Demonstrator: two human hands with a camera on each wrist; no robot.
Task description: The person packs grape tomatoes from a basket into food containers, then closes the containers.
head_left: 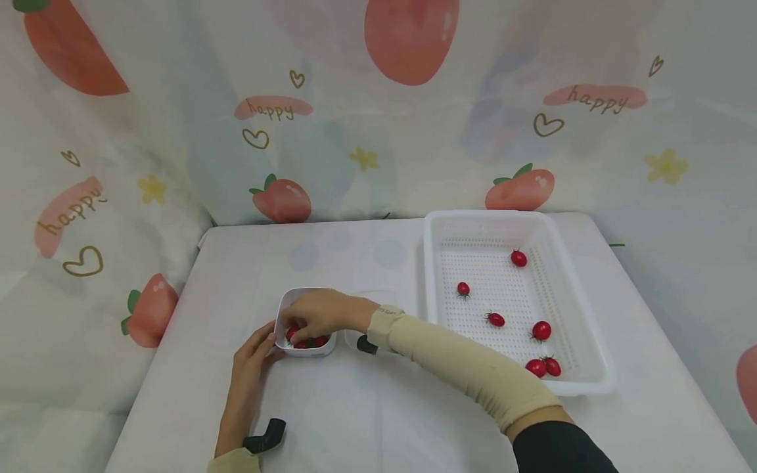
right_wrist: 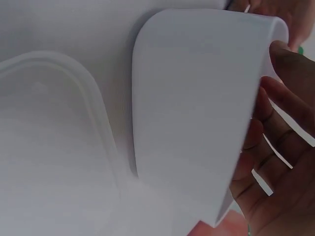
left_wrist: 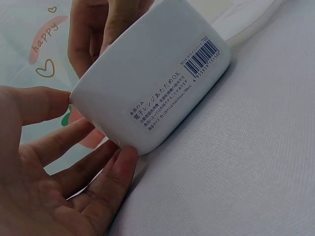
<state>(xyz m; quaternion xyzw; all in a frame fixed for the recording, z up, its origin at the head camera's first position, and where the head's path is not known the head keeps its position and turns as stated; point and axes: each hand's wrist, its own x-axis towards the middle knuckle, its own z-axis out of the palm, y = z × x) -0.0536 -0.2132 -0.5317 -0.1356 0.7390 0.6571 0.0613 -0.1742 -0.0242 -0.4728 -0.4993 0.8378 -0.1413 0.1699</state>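
Observation:
A small white plastic container [head_left: 322, 350] stands on the table, with several red cherry tomatoes [head_left: 319, 341] inside. My left hand [head_left: 254, 358] touches the container's left side. In the left wrist view its thumb meets the rim, and extended fingers rest against the labelled outer wall [left_wrist: 157, 83]. Over the container, my right hand [head_left: 322, 312] reaches in, fingertips down among the tomatoes. The right wrist view shows those fingers [right_wrist: 290, 142] passing behind the container's wall [right_wrist: 192, 108]. Its fingertips are partly hidden, so whether they pinch a tomato is unclear.
A large white perforated basket [head_left: 432, 282] stands at the right with several cherry tomatoes [head_left: 541, 330] spread over its floor. A translucent lid [right_wrist: 49, 142] lies on the table close to the container's right. A printed curtain [head_left: 402, 144] hangs behind the table.

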